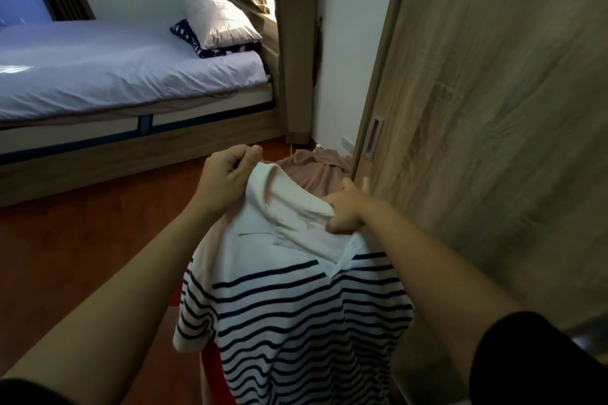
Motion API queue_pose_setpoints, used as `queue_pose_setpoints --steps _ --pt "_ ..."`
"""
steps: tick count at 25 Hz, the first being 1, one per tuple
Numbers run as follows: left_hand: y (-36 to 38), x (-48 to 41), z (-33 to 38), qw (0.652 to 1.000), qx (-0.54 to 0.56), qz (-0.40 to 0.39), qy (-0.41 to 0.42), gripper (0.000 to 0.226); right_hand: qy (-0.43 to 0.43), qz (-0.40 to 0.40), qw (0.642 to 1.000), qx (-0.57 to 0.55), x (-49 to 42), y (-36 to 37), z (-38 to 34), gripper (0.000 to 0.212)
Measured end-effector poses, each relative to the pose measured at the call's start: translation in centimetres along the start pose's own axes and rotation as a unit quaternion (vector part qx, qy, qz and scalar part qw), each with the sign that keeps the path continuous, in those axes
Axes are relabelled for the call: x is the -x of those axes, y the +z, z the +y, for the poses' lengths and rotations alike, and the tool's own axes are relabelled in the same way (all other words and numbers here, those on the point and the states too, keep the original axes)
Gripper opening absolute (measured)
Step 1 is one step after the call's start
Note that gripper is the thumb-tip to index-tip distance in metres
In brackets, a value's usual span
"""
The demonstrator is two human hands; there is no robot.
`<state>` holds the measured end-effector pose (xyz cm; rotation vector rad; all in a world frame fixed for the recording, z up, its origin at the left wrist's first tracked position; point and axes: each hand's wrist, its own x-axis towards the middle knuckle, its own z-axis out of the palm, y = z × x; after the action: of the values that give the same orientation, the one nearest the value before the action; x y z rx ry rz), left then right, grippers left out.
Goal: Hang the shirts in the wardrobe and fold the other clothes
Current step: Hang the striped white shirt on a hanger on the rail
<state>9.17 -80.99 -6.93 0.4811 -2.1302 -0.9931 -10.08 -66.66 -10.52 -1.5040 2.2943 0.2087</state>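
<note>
A white polo shirt with navy stripes hangs in front of me, its plain white collar up and its striped body trailing down. My left hand pinches the collar's left end. My right hand grips the collar's right side near the placket. A tan garment lies crumpled on the floor just behind the shirt. The wooden wardrobe door stands shut immediately to the right, with a recessed handle.
A bed with a pale sheet and two pillows fills the left. Brown curtains hang at the far corner. Something red shows under the shirt on the reddish wood floor.
</note>
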Motion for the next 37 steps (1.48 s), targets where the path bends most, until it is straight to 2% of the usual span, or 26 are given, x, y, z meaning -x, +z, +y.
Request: queue_pose_setpoints --steps 3,6,9,11,12,14,16,18,20,22,24,25,27,29,30,31,32,34,37 --pt "0.1 -0.3 -1.0 0.998 -0.065 -0.021 -0.005 0.052 -0.008 0.073 0.997 -0.002 1.9 -0.9 2.4 0.027" --pt "0.2 -0.6 -1.3 0.967 -0.237 -0.084 0.033 0.059 -0.034 0.115 0.992 -0.042 4.5 -2.0 5.2 0.018" --pt "0.6 -0.5 -0.6 0.939 -0.321 -0.115 0.039 0.044 -0.02 0.193 0.971 -0.141 7.7 -3.1 7.1 0.019" --pt "0.7 -0.8 -0.1 0.942 -0.31 -0.13 -0.003 0.026 -0.014 0.241 0.929 -0.28 9.6 -3.8 7.3 0.022" --pt "0.6 -0.4 0.7 0.941 -0.305 -0.142 -0.02 0.021 -0.019 0.252 0.915 -0.315 11.2 -4.1 6.8 0.024" --pt "0.0 0.4 2.4 0.925 -0.338 -0.171 -0.037 0.02 -0.024 0.252 0.929 -0.269 13.4 -4.3 5.7 0.035" --pt "-1.0 1.8 4.7 0.901 -0.395 -0.177 -0.018 0.025 -0.004 0.246 0.956 -0.16 15.8 -4.1 4.3 0.03" --pt "-2.0 3.9 7.6 0.89 -0.418 -0.18 0.013 0.024 0.05 0.262 0.961 -0.07 18.8 -3.5 2.9 0.031" --pt "-2.9 6.8 11.3 0.883 -0.438 -0.166 0.037 0.019 0.092 0.301 0.949 -0.035 22.5 -2.3 1.1 0.038" --pt "-3.6 9.5 15.2 0.876 -0.458 -0.146 0.044 0.018 0.124 0.355 0.925 -0.059 26.7 -1.6 -0.6 0.041" --pt "-4.2 13.2 19.9 0.868 -0.476 -0.123 0.064 0.024 0.162 0.401 0.897 -0.093 32.3 -1.5 -1.9 0.033" --pt "-4.5 14.6 21.9 0.871 -0.476 -0.093 0.078 0.021 0.179 0.416 0.885 -0.104 34.5 -1.8 -2.4 0.029" --pt "-5.0 17.2 26.1 0.888 -0.45 0.019 0.092 0.018 0.202 0.452 0.861 -0.117 39.5 -3.1 -3.2 0.027" --pt "-4.6 19.3 30.3 0.947 -0.296 0.1 0.076 0.02 0.217 0.503 0.828 -0.12 45.0 -4.3 -3.6 0.028" --pt "-4.2 20.0 32.2 0.977 -0.176 0.103 0.064 0.022 0.225 0.532 0.809 -0.109 47.6 -4.8 -3.4 0.029" --pt "-3.8 20.7 34.2 0.992 -0.071 0.088 0.057 0.024 0.239 0.557 0.791 -0.085 50.4 -5.2 -3.1 0.03" --pt "-3.2 21.4 35.8 0.995 -0.013 0.069 0.068 0.023 0.251 0.577 0.775 -0.057 53.0 -5.3 -2.7 0.03" --pt "-1.5 22.3 38.9 0.992 0.003 0.03 0.127 0.019 0.249 0.6 0.76 -0.021 57.9 -4.8 -1.2 0.029" --pt "1.7 22.7 42.4 0.982 -0.007 -0.041 0.185 0.027 0.245 0.608 0.755 -0.001 63.6 -2.9 1.5 0.025"
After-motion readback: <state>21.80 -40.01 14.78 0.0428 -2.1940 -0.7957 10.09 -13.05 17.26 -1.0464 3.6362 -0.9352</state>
